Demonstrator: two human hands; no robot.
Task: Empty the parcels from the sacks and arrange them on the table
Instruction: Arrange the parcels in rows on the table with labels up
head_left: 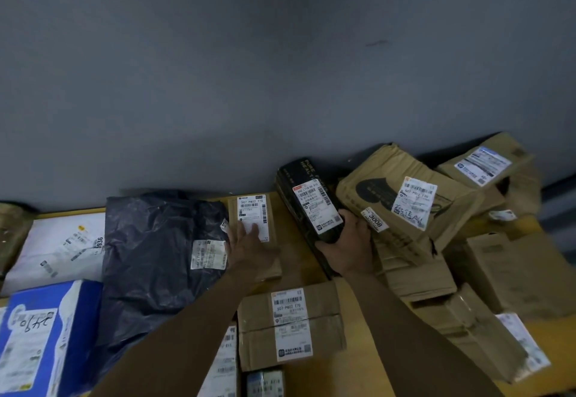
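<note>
Fingers (241, 231) of the left hand (251, 248) lay flat, released, on a small cardboard box (249, 209), probably steadying it. Right hand (349, 248) clasped the black carton (307, 200) by its near end, apparently squaring it alongside on the surface (288, 219).

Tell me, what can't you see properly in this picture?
- Head view, labels' small print: too blurry and small to read.
- Blue box: cut off by the left and bottom edges.
- Small brown box: partly covered by the left hand.
- Black box: near end hidden in the right hand.
</note>
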